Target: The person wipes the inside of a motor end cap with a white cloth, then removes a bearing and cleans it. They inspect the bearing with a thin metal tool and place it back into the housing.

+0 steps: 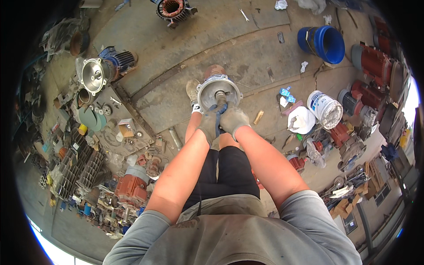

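Observation:
Both my hands wear dirty work gloves and are close together below a metal flange (208,91), a round bell-shaped housing with bolt lugs on its rim. A shaft (220,96) stands out of the middle of the housing. A blue strap (218,120) is wrapped at the shaft's near end and hangs down between the gloves. My left hand (207,123) is closed on the strap from the left. On the other side, my right hand (234,118) grips the strap by the shaft end. The gloves hide their fingertips and part of the strap.
A blue electric motor (121,63) with a similar flange lies at the left. Ahead is a motor stator housing (170,10). To the right are a blue bucket (326,44) and a white bucket (326,109). A metal plate (139,122) carries small parts; red motors line the right side.

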The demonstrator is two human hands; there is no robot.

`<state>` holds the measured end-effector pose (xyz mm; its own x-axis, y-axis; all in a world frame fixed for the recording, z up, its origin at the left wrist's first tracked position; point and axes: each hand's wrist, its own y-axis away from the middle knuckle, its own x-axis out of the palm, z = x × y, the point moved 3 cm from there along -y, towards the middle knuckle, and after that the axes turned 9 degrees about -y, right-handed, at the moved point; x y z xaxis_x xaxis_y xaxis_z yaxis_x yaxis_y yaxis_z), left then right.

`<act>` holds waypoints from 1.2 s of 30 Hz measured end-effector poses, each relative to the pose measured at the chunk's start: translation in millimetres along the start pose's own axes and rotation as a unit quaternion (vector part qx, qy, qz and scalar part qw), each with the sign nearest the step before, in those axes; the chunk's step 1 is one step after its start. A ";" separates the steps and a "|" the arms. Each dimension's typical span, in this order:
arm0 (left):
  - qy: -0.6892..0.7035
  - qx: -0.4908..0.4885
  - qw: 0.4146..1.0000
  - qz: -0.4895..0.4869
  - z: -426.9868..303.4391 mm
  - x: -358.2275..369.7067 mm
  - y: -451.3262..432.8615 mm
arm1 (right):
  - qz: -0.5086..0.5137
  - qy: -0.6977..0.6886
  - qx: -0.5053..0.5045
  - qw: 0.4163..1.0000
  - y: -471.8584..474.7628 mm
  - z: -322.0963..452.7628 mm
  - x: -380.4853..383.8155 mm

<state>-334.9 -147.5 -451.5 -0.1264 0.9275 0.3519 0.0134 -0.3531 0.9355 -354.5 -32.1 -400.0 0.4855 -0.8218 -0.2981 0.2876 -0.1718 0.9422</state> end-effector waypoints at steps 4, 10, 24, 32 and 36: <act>0.004 0.010 1.000 0.003 1.7 -1.1 -3.0 | -0.009 0.002 -0.006 1.000 -0.9 -0.1 1.0; -0.057 0.039 0.997 0.042 -2.1 -4.4 -8.8 | 0.017 0.008 0.002 1.000 -2.9 2.2 -3.9; -0.017 -0.009 1.000 -0.015 -7.2 4.1 -3.0 | 0.032 0.035 0.002 0.999 -7.0 3.9 -5.0; -0.055 -0.038 0.995 -0.069 -12.1 -2.1 -18.5 | 0.015 0.041 0.020 0.999 -11.1 8.0 -7.2; -0.082 -0.039 0.992 -0.090 -18.3 -3.5 -22.6 | 0.024 0.036 0.014 0.999 -13.4 10.9 -10.3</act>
<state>-352.9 -145.0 -474.4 0.0439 0.9814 0.1868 -0.0725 -0.1834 0.9804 -372.4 -27.2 -407.9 0.5565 -0.7882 -0.2627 0.2398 -0.1503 0.9591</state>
